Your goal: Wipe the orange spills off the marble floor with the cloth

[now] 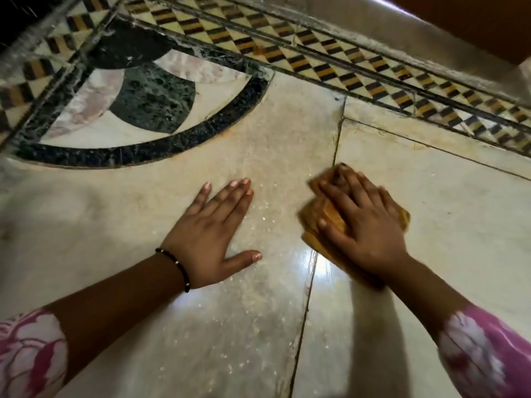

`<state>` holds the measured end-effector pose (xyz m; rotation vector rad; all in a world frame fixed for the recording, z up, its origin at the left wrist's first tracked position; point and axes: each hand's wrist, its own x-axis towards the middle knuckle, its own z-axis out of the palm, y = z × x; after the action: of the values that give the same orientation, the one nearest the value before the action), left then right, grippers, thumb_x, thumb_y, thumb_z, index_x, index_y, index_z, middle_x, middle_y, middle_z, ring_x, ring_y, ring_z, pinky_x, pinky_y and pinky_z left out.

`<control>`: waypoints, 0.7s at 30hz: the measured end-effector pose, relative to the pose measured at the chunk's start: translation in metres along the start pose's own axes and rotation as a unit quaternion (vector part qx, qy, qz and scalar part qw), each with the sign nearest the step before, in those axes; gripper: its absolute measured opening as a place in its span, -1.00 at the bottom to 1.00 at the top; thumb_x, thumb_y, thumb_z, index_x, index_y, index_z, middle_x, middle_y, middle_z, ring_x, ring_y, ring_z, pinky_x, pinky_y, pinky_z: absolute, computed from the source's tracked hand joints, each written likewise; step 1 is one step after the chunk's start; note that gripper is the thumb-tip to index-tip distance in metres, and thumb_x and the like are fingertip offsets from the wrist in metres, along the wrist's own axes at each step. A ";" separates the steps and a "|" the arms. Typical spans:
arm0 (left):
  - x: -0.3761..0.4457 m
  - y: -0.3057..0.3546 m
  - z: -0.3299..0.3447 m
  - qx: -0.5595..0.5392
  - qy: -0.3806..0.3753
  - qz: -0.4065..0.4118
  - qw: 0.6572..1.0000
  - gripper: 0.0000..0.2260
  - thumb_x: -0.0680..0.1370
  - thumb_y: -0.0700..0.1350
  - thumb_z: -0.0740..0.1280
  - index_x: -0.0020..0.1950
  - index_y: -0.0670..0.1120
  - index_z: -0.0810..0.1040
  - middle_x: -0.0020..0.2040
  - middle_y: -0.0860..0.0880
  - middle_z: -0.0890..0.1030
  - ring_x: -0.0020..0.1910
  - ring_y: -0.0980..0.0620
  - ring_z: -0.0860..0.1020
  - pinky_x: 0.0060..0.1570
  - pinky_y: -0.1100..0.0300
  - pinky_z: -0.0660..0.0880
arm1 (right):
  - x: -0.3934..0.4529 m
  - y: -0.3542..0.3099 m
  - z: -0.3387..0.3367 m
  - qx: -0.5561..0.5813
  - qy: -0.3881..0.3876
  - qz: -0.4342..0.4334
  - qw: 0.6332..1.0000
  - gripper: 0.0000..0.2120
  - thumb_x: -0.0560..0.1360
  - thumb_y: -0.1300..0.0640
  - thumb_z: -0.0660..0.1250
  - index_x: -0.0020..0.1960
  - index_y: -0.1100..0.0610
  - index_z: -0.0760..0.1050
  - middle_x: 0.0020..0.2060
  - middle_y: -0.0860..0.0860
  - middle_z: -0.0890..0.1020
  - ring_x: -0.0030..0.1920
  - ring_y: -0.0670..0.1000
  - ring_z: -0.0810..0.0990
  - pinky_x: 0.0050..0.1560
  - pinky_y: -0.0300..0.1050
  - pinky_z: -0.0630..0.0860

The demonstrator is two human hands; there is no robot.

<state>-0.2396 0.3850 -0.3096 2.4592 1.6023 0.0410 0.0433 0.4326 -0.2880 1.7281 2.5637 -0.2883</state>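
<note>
- Pale marble floor fills nearly the whole view, glossy near the camera where it throws back a bright glare, duller and speckled farther off; thin dark joints divide the slabs, one running up between the two hands.
- Along the far edge runs a checkered inlay border of black, amber and cream diamonds, set between dark lines.
- At the far left sits a curved inlay panel with a black arc, a dark green lens shape and pinkish-white segments; a faint orange tinge follows the outer side of the black arc.
- Beyond the border, at the top right corner, a brown wooden surface shows.
- Both forearms reach in from the bottom, each with a pink and white floral sleeve pushed back toward the elbow.
- Right hand lies flat on the cloth, fingers spread and straight, pressing it to the floor; the hand is slightly blurred.
- That cloth is orange-brown and folded, lying on the marble just right of the joint, showing past the fingertips and on both sides of the hand.
- Left hand rests palm down on bare marble, fingers straight and relaxed, thumb out to the side, grasping nothing, well apart from the cloth.
- On the left wrist is a thin dark beaded bracelet.
</note>
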 end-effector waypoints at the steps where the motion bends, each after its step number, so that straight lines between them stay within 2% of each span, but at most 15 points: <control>1: -0.001 0.000 0.000 0.001 0.001 -0.001 1.000 -0.19 0.50 0.39 -0.05 0.53 -0.17 0.07 0.55 -0.12 0.06 0.52 -0.03 0.02 0.45 -0.07 -0.08 | -0.021 0.015 0.000 -0.003 -0.005 0.016 1.000 -0.36 0.46 -0.41 -0.10 0.50 -0.26 0.04 0.56 -0.03 0.06 0.53 0.09 0.05 0.46 0.19 -0.01; 4: -0.001 0.002 0.001 0.003 -0.001 0.000 1.000 -0.19 0.50 0.40 -0.06 0.53 -0.18 0.06 0.55 -0.12 0.06 0.52 -0.04 0.01 0.45 -0.09 -0.08 | -0.034 0.064 -0.011 -0.017 -0.024 0.108 0.994 -0.30 0.42 -0.46 -0.16 0.51 -0.25 0.03 0.51 0.14 0.19 0.50 0.19 0.14 0.44 0.27 0.08; 7: 0.001 0.003 0.000 0.007 -0.001 -0.004 1.000 -0.18 0.49 0.40 -0.07 0.54 -0.17 0.03 0.55 -0.12 0.03 0.53 -0.04 -0.02 0.45 -0.12 -0.07 | 0.022 0.083 -0.022 0.001 -0.010 0.212 0.977 -0.25 0.39 -0.49 -0.17 0.52 -0.23 -0.03 0.55 0.13 0.04 0.52 0.21 0.01 0.44 0.32 -0.01; 9: 0.001 0.002 0.000 0.005 -0.004 -0.004 1.000 -0.17 0.49 0.41 -0.07 0.54 -0.16 0.02 0.55 -0.11 0.01 0.53 -0.03 -0.04 0.45 -0.12 -0.07 | 0.076 0.076 -0.025 0.040 -0.008 0.239 0.970 -0.28 0.44 -0.46 -0.13 0.53 -0.22 -0.06 0.56 0.10 -0.07 0.53 0.24 -0.09 0.44 0.36 -0.10; 11: 0.001 0.003 0.000 -0.006 -0.003 -0.004 1.000 -0.17 0.48 0.42 -0.05 0.54 -0.15 0.02 0.56 -0.09 0.01 0.53 0.00 -0.04 0.45 -0.09 -0.08 | 0.117 0.048 -0.022 0.057 -0.012 0.197 0.979 -0.34 0.49 -0.42 -0.09 0.53 -0.23 -0.05 0.56 0.09 -0.10 0.52 0.27 -0.11 0.43 0.38 -0.14; 13: 0.001 0.002 0.000 -0.018 0.003 -0.007 1.000 -0.16 0.46 0.42 -0.03 0.54 -0.14 0.03 0.56 -0.07 0.02 0.53 0.02 -0.03 0.46 -0.06 -0.08 | 0.134 0.009 -0.019 0.044 -0.028 0.100 0.994 -0.37 0.52 -0.37 -0.06 0.53 -0.21 -0.04 0.57 0.05 -0.12 0.53 0.24 -0.11 0.44 0.32 -0.14; 16: 0.001 0.000 0.000 -0.029 0.010 -0.010 0.999 -0.16 0.47 0.42 -0.02 0.54 -0.14 0.06 0.55 -0.06 0.03 0.52 0.03 -0.02 0.46 -0.03 -0.09 | 0.102 -0.022 -0.013 0.004 -0.031 0.003 1.000 -0.38 0.52 -0.36 -0.05 0.53 -0.20 -0.03 0.57 -0.01 -0.10 0.54 0.13 -0.10 0.46 0.22 -0.10; 19: 0.000 0.000 0.002 -0.031 0.014 -0.008 0.999 -0.17 0.47 0.42 -0.04 0.53 -0.15 0.08 0.55 -0.08 0.06 0.52 0.03 0.00 0.46 -0.03 -0.08 | 0.021 -0.003 -0.007 0.009 -0.023 -0.025 0.999 -0.35 0.45 -0.39 -0.09 0.51 -0.27 0.00 0.56 -0.06 -0.02 0.54 0.07 -0.02 0.47 0.19 -0.02; 21: -0.001 0.001 0.003 -0.030 0.013 -0.009 0.999 -0.17 0.47 0.42 -0.04 0.53 -0.15 0.09 0.55 -0.08 0.07 0.52 0.02 0.01 0.46 -0.04 -0.07 | -0.016 0.030 -0.009 0.005 -0.029 0.017 0.999 -0.35 0.44 -0.40 -0.08 0.50 -0.29 -0.01 0.55 0.01 0.09 0.52 0.11 0.08 0.45 0.23 0.07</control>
<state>-0.2391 0.3830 -0.3122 2.4089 1.6080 0.1172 0.0776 0.4307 -0.2806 1.7367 2.4946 -0.3468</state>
